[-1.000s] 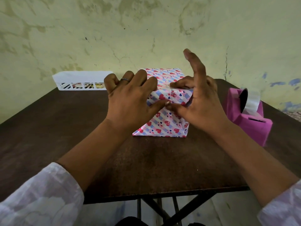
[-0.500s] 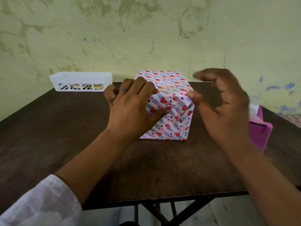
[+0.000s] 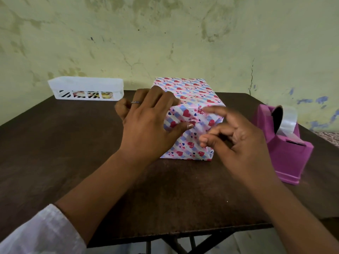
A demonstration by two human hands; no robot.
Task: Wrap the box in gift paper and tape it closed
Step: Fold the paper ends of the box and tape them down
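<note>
**Left hand pins the end fold of the wrapped box**

The wrapped box [image 3: 190, 110], covered in heart-print gift paper, lies on the dark tabletop [image 3: 73, 153] with its long axis running away from the person toward the wall, its folded near end facing the camera. No writing or brand can be read on the paper.

The left hand [image 3: 148, 125] rests on the box's near left edge, fingers curled over the top and thumb pressing the folded paper flat on the end face. The right hand [image 3: 238, 142] hovers just right of that thumb, fingers loosely bent and spread, holding nothing.

Right of the right hand stands a pink tape dispenser [image 3: 282, 143] with a clear roll. Beyond the left hand, near the wall, sits a white plastic basket [image 3: 86, 88].
</note>
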